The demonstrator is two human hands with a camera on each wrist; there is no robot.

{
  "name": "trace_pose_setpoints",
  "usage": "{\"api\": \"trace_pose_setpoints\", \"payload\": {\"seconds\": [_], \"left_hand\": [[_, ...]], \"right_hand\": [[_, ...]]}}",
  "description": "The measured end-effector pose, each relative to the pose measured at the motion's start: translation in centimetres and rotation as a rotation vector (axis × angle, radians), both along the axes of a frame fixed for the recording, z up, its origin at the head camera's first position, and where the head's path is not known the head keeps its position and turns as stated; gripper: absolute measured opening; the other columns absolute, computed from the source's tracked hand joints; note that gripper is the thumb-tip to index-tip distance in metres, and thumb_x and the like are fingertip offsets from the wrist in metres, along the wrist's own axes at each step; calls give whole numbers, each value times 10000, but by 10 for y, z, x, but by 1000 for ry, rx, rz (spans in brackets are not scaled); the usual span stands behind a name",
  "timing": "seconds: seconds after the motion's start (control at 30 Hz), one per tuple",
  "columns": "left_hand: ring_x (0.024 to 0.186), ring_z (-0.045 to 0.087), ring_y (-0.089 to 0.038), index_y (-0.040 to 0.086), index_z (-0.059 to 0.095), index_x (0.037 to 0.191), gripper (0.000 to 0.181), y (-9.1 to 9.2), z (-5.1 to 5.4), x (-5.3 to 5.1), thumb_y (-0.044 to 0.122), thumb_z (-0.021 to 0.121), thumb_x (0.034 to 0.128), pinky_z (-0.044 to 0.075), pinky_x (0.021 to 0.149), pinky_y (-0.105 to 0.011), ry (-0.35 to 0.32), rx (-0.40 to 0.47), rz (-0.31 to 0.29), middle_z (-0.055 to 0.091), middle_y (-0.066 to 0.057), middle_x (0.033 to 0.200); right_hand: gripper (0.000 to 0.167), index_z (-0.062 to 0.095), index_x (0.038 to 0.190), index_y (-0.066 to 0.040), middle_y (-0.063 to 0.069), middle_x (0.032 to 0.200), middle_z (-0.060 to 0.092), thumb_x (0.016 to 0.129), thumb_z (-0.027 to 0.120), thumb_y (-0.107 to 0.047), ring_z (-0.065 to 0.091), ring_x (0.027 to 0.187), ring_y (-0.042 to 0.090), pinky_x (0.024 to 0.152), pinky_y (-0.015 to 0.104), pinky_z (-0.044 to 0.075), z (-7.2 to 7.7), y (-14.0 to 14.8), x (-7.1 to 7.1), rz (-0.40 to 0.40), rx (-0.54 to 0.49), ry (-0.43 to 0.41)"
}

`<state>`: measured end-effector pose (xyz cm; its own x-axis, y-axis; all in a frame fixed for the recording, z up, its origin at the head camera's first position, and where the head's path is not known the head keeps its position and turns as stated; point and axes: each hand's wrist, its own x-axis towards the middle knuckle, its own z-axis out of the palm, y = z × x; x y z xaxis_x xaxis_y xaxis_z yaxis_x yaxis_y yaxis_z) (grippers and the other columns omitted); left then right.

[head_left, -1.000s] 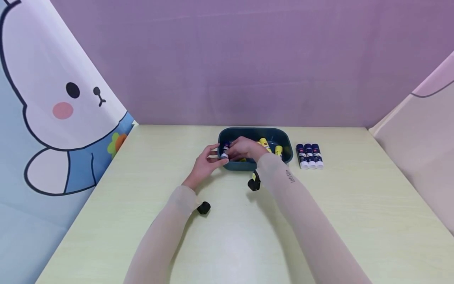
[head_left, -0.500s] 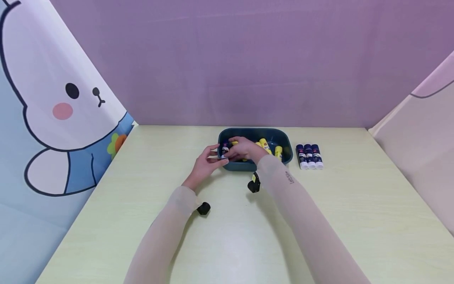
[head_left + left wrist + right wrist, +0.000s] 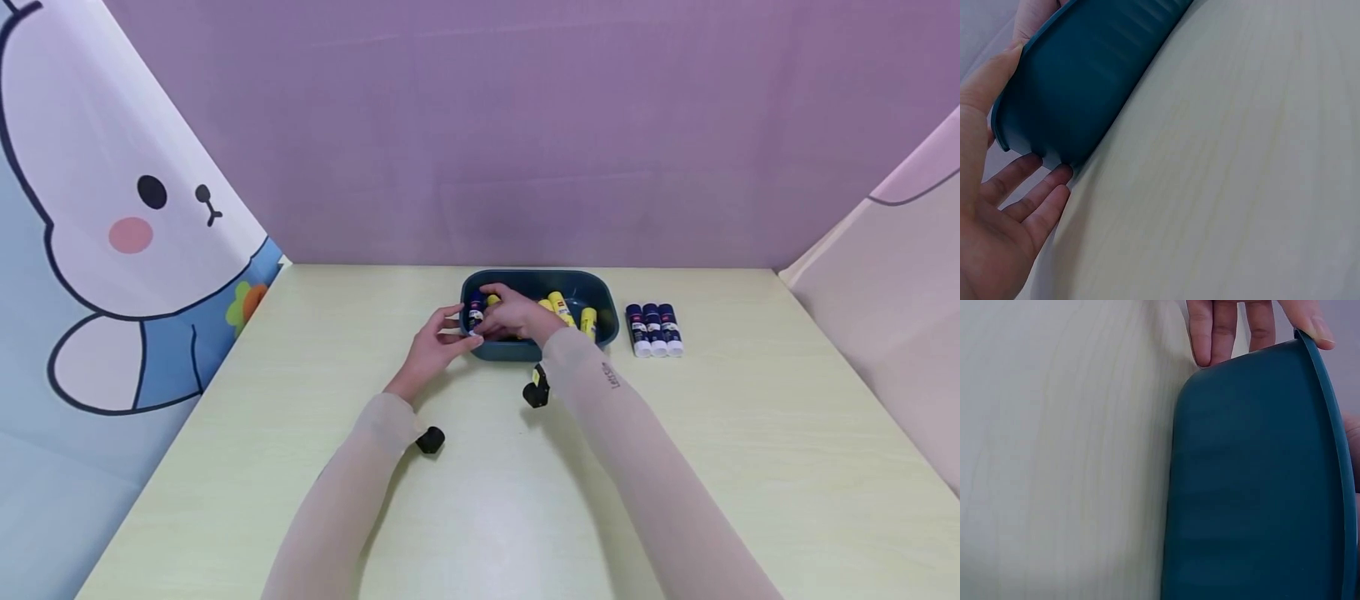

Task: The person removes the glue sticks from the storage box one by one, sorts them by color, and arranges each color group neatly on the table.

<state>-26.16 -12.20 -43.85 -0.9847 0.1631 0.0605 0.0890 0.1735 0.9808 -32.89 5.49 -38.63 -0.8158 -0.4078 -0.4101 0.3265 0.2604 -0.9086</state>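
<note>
A dark teal basket [image 3: 510,351] stands near the back of the table, with several yellow glue sticks [image 3: 561,307] inside and a dark blue one [image 3: 476,312] at its left end. My left hand [image 3: 431,354] is at the basket's left end; in the left wrist view its fingertips touch the end wall [image 3: 1054,100] and the thumb lies at the rim. My right hand [image 3: 517,317] reaches into the basket beside the blue stick, fingers bent. Whether it holds anything is hidden; in the right wrist view the basket wall [image 3: 1260,475] blocks most of it.
Three dark blue glue sticks with white ends [image 3: 654,331] lie side by side on the table [image 3: 480,517], right of the basket. A purple backdrop [image 3: 525,133] rises behind the table, and a sheet with a cartoon figure [image 3: 97,167] hangs at the left.
My right hand's fingers have shifted slightly left and up inside the basket, and a yellow stick end now shows beside them. My left hand has stayed in place.
</note>
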Motion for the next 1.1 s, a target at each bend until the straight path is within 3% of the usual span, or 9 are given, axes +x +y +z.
{"api": "trace_pose_setpoints", "payload": {"seconds": [0.37, 0.67, 1.1], "left_hand": [[1101, 651, -299, 170, 454, 1467, 656, 1, 0, 0, 210, 774, 896, 541, 900, -383, -3, -3, 4, 571, -146, 1269], [1108, 650, -289, 172, 453, 1468, 664, 2, -1, -2, 227, 779, 892, 538, 902, -393, -3, -19, 3, 584, -133, 1259], [1118, 639, -298, 175, 446, 1480, 716, -2, -6, -5, 292, 800, 869, 530, 909, -423, 8, -13, -26, 577, -170, 1301]], "right_hand": [[912, 230, 1553, -160, 244, 1301, 518, 838, 688, 171, 678, 811, 270, 837, 442, 571, 3, 1, 1, -20, -24, 14], [893, 238, 1560, -182, 248, 1396, 453, 859, 666, 170, 689, 869, 318, 888, 495, 542, 9, 11, -4, -23, -43, 27], [878, 216, 1570, -174, 253, 1399, 447, 881, 645, 159, 672, 932, 318, 851, 470, 559, 25, 34, -11, -13, -32, 83]]}}
